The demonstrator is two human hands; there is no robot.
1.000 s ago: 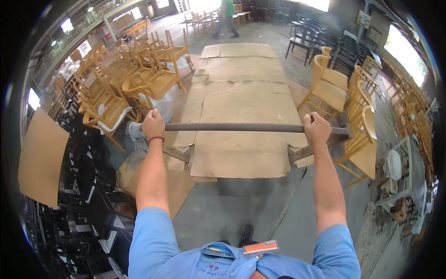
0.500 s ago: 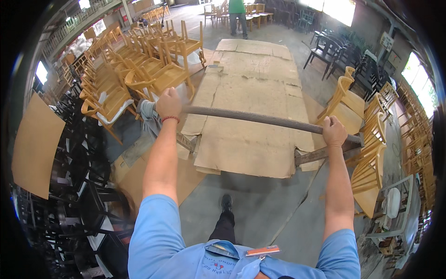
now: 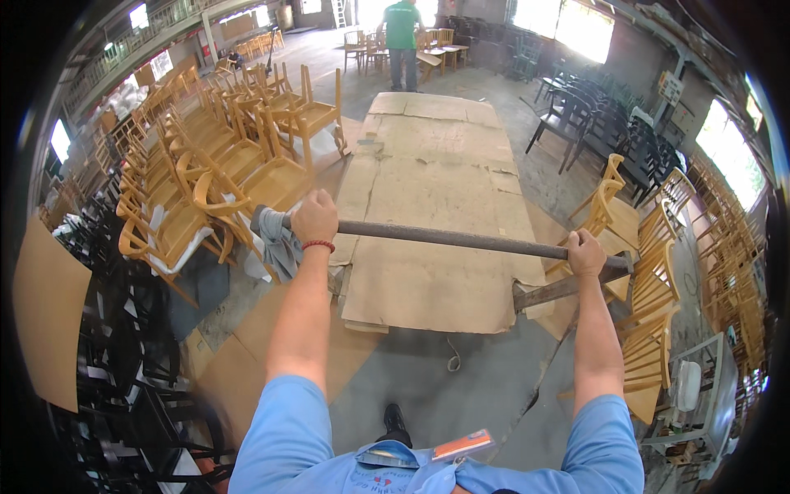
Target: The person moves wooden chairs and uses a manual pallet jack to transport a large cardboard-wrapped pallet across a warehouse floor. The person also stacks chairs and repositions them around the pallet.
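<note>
Both hands closed round the dark bar (image 3: 453, 239): left hand (image 3: 314, 216) near one end, right hand (image 3: 587, 253) near the other. Bar lies before you, crossing your view of the cardboard-covered platform (image 3: 436, 292). Best to grip evenly, load both arms alike; mind the pale wooden chairs (image 3: 646, 354) on your right. Bar slim, dull, rough-looking. Cardboard flat, creased, torn at seams. Grey cloth (image 3: 280, 245) limp, bunched at bar's left end.
</note>
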